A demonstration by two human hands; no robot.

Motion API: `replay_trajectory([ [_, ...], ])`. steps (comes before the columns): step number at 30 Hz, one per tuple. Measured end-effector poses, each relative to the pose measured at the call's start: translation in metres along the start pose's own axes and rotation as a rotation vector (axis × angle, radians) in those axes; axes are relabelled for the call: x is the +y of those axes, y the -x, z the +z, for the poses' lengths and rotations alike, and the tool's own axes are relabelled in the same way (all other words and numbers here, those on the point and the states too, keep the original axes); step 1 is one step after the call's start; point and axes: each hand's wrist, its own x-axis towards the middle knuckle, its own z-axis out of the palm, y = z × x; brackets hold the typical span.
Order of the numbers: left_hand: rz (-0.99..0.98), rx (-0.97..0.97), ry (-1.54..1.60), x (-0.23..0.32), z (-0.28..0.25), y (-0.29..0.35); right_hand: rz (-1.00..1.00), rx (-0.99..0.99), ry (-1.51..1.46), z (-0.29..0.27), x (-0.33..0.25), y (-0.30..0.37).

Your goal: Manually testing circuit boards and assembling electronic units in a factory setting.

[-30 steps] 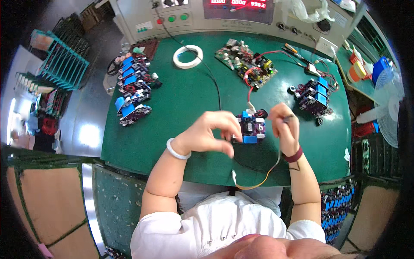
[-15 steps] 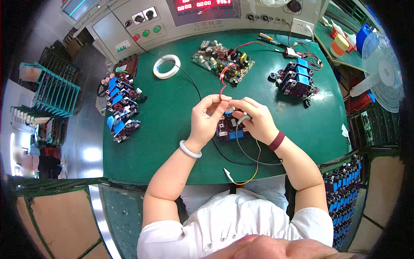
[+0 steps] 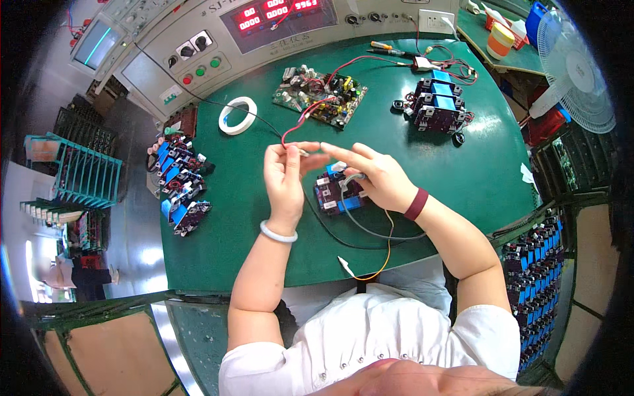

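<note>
My left hand [image 3: 285,185] pinches the white plug at the end of a red wire [image 3: 305,120] between thumb and fingers. That wire runs back to a populated green circuit board [image 3: 323,96] farther up the bench. My right hand [image 3: 383,178] has its index finger stretched toward the left fingertips, while its lower fingers hold a grey-cabled probe [image 3: 356,176]. The probe's tip is hidden by the hand. Under my right fingers lies a small dark circuit module [image 3: 338,197] with blue parts, partly covered.
Several blue-and-black modules stand at left [image 3: 173,165], with another module [image 3: 441,102] at right. A white tape roll [image 3: 238,116], a white clip lead [image 3: 346,266] and screwdrivers [image 3: 389,49] lie on the green bench [image 3: 462,191]. A fan [image 3: 578,72] stands far right; a test panel [image 3: 277,23] is behind.
My left hand has moved left, apart from the right hand, carrying the red wire's plug. My right fingers have straightened and uncovered more of the module. The whole view has shifted slightly.
</note>
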Motion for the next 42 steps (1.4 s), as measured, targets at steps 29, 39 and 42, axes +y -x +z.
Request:
replay_trajectory([
  [29, 0.461, -0.411, -0.779, 0.003, -0.003, 0.012, 0.126, 0.071, -0.087, -0.018, 0.014, 0.0],
  [39, 0.381, -0.577, -0.673, 0.016, -0.031, 0.019, -0.045, 0.089, -0.239, 0.012, -0.007, 0.016],
  [42, 0.388, -0.641, -0.67, 0.02, -0.037, 0.015, -0.055, 0.018, -0.177, 0.013, -0.012, 0.018],
])
